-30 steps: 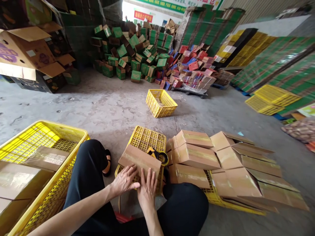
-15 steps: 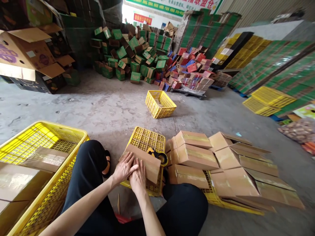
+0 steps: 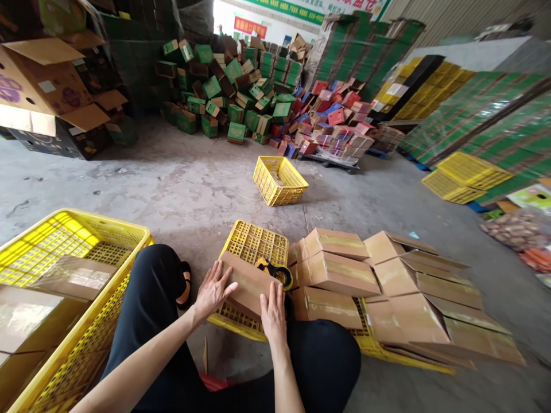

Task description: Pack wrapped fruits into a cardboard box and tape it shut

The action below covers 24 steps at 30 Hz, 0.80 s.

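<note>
A closed cardboard box lies on an upturned yellow plastic crate between my knees. My left hand rests on the box's left end, fingers stretched out and thumb spread to the side. On the right end, my right hand touches the box with its fingers extended. Just behind the box, a black and yellow tape dispenser lies on the crate, partly hidden by the cardboard.
At my left stands a big yellow crate with cardboard boxes in it. Several cardboard boxes are stacked at my right on yellow crates. A smaller yellow crate sits on the floor ahead. Green cartons are heaped farther back.
My hands were side by side near the box's left half and have moved apart. The right hand has gone to the right end; the left has shifted slightly left.
</note>
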### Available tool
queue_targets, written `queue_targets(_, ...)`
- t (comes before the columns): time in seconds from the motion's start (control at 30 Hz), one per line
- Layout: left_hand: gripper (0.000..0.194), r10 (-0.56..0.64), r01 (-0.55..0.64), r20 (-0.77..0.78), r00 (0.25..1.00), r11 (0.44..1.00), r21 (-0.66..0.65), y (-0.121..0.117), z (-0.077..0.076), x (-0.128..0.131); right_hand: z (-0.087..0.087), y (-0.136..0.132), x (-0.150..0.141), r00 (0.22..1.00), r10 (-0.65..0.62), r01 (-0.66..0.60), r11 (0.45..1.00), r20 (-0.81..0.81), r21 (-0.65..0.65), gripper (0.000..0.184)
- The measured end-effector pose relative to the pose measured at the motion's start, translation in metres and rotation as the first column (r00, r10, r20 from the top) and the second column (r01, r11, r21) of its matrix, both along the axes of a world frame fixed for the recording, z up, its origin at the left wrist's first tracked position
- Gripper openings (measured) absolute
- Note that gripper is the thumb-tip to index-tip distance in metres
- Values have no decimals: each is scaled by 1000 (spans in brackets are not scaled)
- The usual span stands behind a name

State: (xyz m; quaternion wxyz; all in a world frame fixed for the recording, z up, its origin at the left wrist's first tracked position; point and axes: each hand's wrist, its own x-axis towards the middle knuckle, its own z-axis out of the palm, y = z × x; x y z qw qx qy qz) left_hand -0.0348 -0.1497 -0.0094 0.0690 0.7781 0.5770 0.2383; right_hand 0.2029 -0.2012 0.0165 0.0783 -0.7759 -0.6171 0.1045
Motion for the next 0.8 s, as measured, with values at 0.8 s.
queue_targets(0.8, 69, -390, 393, 50, 919, 915, -85, -60, 12, 24, -27, -76, -74, 980, 135, -141, 989, 144, 33, 59)
